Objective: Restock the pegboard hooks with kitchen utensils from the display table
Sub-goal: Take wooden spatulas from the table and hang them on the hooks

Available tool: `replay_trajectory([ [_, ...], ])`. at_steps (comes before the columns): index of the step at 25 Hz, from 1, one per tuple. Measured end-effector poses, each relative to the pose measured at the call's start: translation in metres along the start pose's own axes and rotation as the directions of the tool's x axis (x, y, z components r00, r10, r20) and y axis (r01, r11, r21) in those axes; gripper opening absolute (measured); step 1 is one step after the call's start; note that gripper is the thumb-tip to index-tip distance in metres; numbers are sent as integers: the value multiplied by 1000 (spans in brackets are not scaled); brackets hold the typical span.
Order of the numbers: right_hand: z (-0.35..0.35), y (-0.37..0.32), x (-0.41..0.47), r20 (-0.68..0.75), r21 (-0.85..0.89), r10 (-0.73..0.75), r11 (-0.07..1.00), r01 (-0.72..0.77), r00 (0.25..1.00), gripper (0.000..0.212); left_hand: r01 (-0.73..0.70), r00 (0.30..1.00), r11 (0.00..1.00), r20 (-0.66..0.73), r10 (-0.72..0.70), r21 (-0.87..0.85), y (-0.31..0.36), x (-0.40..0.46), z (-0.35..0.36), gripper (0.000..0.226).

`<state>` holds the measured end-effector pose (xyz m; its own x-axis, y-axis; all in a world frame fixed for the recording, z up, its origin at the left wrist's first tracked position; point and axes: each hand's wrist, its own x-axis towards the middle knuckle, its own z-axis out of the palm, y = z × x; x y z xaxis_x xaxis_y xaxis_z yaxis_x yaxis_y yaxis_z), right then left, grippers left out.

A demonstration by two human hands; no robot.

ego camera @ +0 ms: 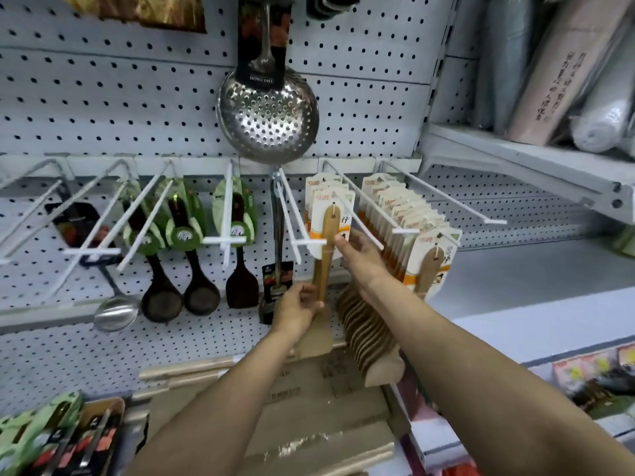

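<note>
A bamboo spatula [325, 249] with a white and orange card hangs at the front of a white pegboard hook [357, 214]. My left hand [298, 309] grips its handle low down. My right hand [357, 250] pinches the card at the top, beside the hook's tip. Two more carded spatulas hang behind it on the same hook. The hook to the right holds a long row of bamboo spatulas [405, 235], their blades [367, 331] fanned out below.
A steel skimmer [269, 115] hangs above. Dark wooden ladles [178, 269], a dark turner [242, 283] and a steel spoon [115, 314] hang to the left. Several hooks [92, 228] at left stand bare. Rolling pins [192, 369], a cardboard box [309, 407] and packed utensils [51, 438] lie on the table below.
</note>
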<state>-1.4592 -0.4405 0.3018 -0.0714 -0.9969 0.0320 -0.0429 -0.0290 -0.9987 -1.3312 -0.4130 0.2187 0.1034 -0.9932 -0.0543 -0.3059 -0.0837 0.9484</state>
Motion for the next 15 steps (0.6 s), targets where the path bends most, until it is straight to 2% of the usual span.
replay_trajectory([
  [3, -7, -6, -35, -37, -221, 84, 971, -90, 996, 56, -33, 996, 996, -74, 39, 85, 7, -36, -29, 31],
  [5, -11, -18, -71, 27, -399, 104, 913, -85, 994, 60, -57, 986, 968, -141, 93, 244, 17, -73, -59, 40],
  [7, -10, -40, -114, 147, -592, 24, 803, 68, 989, 55, -77, 970, 904, -180, 166, 420, 31, -119, -92, 45],
  [10, -1, -77, -184, 370, -764, -129, 521, 381, 920, 58, -81, 944, 789, -207, 256, 608, 49, -198, -139, 53],
  [12, 5, -96, -217, 458, -806, -187, 323, 495, 869, 62, -82, 928, 735, -217, 303, 673, 61, -238, -162, 53],
  [15, 26, -119, -283, 576, -765, -255, 165, 622, 776, 59, -56, 898, 663, -253, 361, 746, 71, -317, -207, 52],
])
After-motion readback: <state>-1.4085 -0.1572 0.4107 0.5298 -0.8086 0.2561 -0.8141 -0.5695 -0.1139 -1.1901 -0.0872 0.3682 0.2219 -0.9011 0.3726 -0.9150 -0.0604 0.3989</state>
